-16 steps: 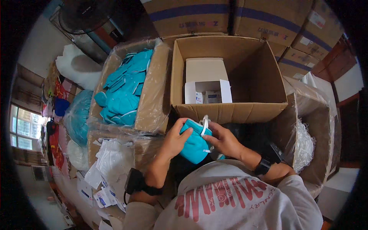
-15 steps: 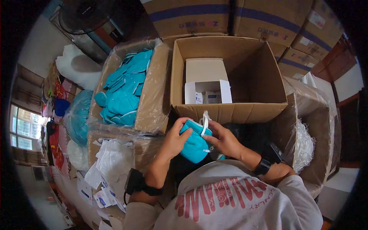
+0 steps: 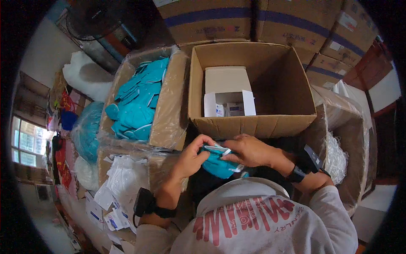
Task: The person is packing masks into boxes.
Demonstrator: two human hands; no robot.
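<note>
Left hand (image 3: 191,159), right hand (image 3: 254,151) pinch teal mask (image 3: 219,167)

Far-left carton (image 3: 170,108): teal masks (image 3: 137,99); far-middle carton (image 3: 260,126): white box (image 3: 227,80) of packets (image 3: 233,109); right carton (image 3: 354,131): white strands (image 3: 336,160). Near centre, the mask's white edge points far; long axis slants near-right.

From the right hand (image 3: 253,150), a cardboard carton (image 3: 262,127) walls off 12 o'clock; inside, a white paperboard box (image 3: 228,79) blocks 11, leaving 1 free.

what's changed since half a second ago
The right hand has rolled back-upward over the teal mask, which has tilted, showing less of its broad face; its white loop no longer stands up in view. The left hand keeps its grip; the open carton stayed put.
</note>
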